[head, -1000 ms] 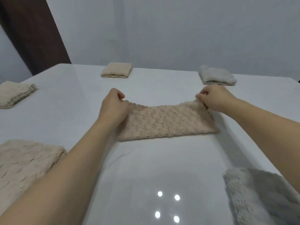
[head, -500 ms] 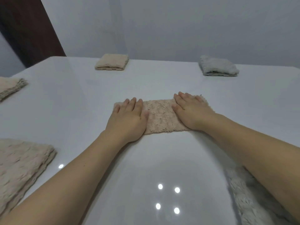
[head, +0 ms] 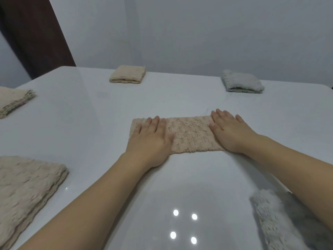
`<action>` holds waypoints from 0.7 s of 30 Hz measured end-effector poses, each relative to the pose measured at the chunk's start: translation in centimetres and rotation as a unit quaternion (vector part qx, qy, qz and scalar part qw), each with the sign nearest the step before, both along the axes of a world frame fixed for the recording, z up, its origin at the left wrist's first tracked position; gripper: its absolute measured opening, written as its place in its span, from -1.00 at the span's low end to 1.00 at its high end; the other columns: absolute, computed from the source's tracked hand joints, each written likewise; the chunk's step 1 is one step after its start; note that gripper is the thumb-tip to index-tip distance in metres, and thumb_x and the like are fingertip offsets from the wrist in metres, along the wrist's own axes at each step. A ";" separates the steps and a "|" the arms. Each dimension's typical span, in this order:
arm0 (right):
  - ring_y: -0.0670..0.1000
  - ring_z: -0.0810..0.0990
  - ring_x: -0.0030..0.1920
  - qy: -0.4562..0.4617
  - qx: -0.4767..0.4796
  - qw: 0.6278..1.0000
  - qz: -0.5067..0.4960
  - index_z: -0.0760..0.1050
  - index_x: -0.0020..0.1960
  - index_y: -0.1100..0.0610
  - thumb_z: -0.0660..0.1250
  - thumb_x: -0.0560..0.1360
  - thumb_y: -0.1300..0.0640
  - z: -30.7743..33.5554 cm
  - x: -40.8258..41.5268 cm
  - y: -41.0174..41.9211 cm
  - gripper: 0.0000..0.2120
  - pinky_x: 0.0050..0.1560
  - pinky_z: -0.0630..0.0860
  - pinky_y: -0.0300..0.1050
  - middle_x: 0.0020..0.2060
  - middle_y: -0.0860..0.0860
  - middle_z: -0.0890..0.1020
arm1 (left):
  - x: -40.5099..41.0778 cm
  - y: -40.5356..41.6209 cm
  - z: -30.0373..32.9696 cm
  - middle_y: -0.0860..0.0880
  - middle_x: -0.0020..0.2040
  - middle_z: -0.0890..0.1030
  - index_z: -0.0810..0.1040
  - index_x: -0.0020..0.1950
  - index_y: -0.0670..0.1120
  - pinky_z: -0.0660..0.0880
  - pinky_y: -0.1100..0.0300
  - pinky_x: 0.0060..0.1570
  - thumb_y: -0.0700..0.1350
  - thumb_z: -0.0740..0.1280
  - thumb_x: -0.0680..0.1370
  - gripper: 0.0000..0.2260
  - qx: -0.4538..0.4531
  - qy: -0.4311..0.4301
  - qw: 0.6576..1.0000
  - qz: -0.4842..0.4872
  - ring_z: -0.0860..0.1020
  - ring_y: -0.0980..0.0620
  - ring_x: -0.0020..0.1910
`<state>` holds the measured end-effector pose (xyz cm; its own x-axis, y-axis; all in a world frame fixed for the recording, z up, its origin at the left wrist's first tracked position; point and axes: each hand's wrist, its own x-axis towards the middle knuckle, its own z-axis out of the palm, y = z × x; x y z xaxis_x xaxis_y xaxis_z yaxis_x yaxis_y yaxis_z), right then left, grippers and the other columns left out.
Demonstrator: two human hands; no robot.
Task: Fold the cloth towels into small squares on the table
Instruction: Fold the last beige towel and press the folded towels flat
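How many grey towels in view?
2: a folded grey towel at the far right of the table, and a grey towel at the near right edge, cut off by the frame. Others could lie outside it.

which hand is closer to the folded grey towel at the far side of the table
Right. The right hand lies flat on the beige towel almost straight below the grey towel; the left hand presses its other end.

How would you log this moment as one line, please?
step: flattening beige towel strip | left hand: pressing left end | right hand: pressing right end | next: likely fold to square
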<state>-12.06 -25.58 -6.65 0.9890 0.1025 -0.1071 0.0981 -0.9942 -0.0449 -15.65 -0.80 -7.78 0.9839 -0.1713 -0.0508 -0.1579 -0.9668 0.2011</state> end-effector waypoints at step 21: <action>0.01 -0.11 0.56 -0.027 0.088 0.996 0.007 -0.09 0.58 0.10 -0.19 0.65 -0.08 0.2 -0.4 4.9 -0.45 0.52 -0.17 0.05 0.57 0.02 -0.07 | 1.7 -1.0 1.1 0.03 0.64 -0.05 -0.05 0.63 -0.01 -0.20 -0.05 0.55 0.11 -0.15 0.69 -0.48 -0.021 -0.031 0.999 -0.029 -0.13 0.01 0.60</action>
<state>-12.51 -20.64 -6.50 0.9912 0.1280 -0.0324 0.1183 -0.9700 -0.2124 -13.93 -1.84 -6.66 0.9735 -0.2281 0.0182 -0.2261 -0.9469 0.2286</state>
